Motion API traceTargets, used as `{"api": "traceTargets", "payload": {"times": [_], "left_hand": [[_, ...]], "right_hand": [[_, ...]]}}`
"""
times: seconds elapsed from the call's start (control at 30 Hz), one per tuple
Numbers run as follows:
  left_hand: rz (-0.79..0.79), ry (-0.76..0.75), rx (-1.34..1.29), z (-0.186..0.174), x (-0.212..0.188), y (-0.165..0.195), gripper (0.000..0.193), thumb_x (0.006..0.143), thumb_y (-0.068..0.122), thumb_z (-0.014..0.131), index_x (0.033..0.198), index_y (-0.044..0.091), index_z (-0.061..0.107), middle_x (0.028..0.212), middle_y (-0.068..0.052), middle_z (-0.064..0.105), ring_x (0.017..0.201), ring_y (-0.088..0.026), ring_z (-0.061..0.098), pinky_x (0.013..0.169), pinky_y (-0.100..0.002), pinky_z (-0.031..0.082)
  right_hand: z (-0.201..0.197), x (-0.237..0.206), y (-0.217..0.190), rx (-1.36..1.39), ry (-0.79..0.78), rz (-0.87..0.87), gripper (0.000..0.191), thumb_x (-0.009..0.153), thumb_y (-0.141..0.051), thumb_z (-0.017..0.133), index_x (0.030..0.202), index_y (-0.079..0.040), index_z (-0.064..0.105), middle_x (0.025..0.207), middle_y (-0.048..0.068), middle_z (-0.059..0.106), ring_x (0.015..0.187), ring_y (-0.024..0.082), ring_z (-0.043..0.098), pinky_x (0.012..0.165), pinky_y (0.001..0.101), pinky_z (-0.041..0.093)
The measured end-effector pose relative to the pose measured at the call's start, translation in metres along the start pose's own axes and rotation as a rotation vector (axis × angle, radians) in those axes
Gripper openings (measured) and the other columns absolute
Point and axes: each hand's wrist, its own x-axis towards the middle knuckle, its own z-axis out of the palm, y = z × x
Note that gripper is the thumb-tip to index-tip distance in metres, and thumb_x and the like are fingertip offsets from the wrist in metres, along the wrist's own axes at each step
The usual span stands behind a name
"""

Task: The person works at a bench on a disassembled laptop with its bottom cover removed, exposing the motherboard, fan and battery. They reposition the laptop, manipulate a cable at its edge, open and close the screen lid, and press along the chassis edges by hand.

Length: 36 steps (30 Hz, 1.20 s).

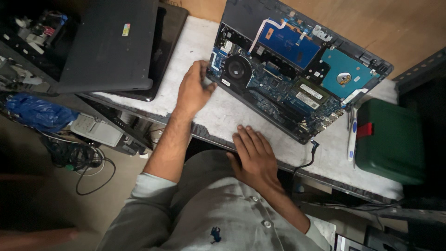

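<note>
- The opened laptop [297, 74] lay on the tabletop [218, 111], its long axis slanting away rightward.
- The left hand [193, 90] touched its near-left corner, fingers curled, seemingly holding nothing.
- The right hand [253, 155] rested flat and empty just before its front edge.
</note>
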Motion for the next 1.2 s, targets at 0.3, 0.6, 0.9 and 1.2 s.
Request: {"api": "traceTargets", "payload": {"times": [0.3,0.6,0.9,1.2], "left_hand": [[0.068,0.046,-0.029,0.008,0.001,-0.011,0.055,0.080,-0.001,0.082,0.127,-0.001,0.053,0.116,-0.017,0.070,0.111,-0.035,0.068,0.096,-0.040,0.053],[0.019,0.054,0.075,0.009,-0.002,-0.010,0.057,0.078,0.003,0.081,0.130,-0.004,0.059,0.123,-0.024,0.062,0.115,-0.041,0.060,0.098,-0.042,0.050],[0.127,0.085,0.156,0.011,-0.002,-0.012,0.054,0.077,0.004,0.084,0.126,-0.003,0.062,0.121,-0.023,0.063,0.115,-0.041,0.060,0.101,-0.044,0.048],[-0.014,0.008,0.075,0.011,-0.001,-0.011,0.054,0.079,0.004,0.080,0.129,-0.001,0.061,0.120,-0.020,0.063,0.110,-0.037,0.063,0.095,-0.041,0.051]], "right_hand": [[-0.001,0.001,0.000,0.005,-0.005,-0.004,0.048,0.087,-0.025,0.077,0.125,0.001,0.065,0.138,0.020,0.062,0.131,0.036,0.057,0.112,0.0491,0.042],[-0.001,0.000,0.000,0.010,0.008,-0.012,0.049,0.086,-0.025,0.077,0.126,0.001,0.064,0.139,0.020,0.062,0.131,0.036,0.058,0.112,0.0489,0.042],[0.000,-0.002,0.003,-0.008,-0.011,-0.004,0.049,0.088,-0.027,0.075,0.127,0.000,0.064,0.140,0.019,0.061,0.133,0.036,0.056,0.113,0.0493,0.041],[-0.001,-0.003,0.003,0.005,0.027,-0.012,0.048,0.090,-0.026,0.075,0.128,0.000,0.064,0.141,0.019,0.060,0.134,0.036,0.056,0.113,0.0489,0.042]]}}
